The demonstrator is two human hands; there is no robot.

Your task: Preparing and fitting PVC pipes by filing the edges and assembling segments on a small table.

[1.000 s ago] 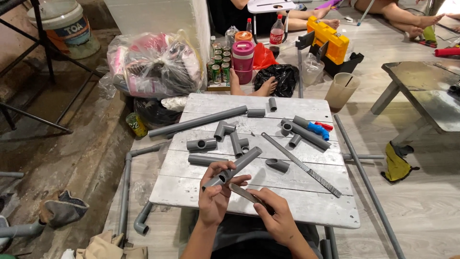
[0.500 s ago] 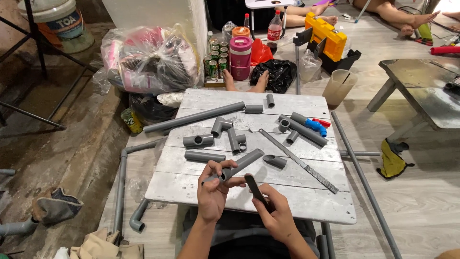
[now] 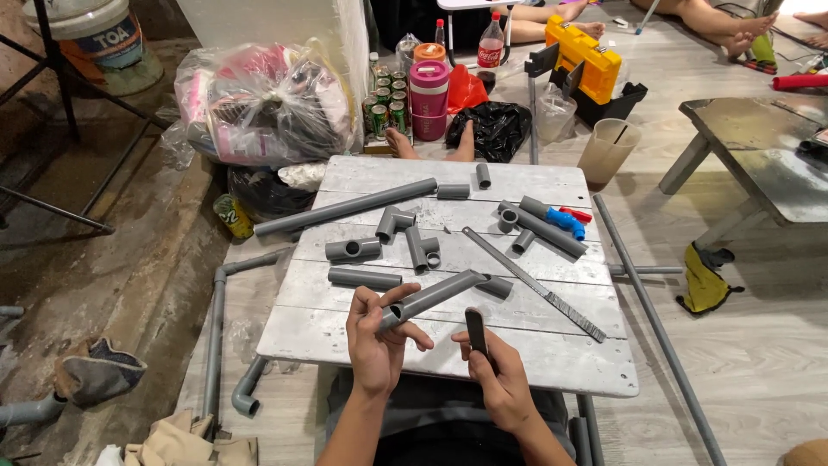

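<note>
The left hand (image 3: 377, 332) grips a grey pipe (image 3: 431, 296) at its near end, above the desk (image 3: 552, 358); the right hand (image 3: 498, 371) clasps a dark tool (image 3: 475, 330). The pipe looks light, stiff and smooth, best held mid-length.

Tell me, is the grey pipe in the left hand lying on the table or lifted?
Partly lifted. The left hand holds the near end of the grey pipe above the white table; whether its far end rests on the boards, cannot tell.

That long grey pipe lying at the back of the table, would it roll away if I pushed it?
Probably yes: the long grey plastic pipe is round and lies loose on the flat white plank table. It looks straight and stiff, so it likely wouldn't bend. Being hollow plastic, it's probably light.
</note>
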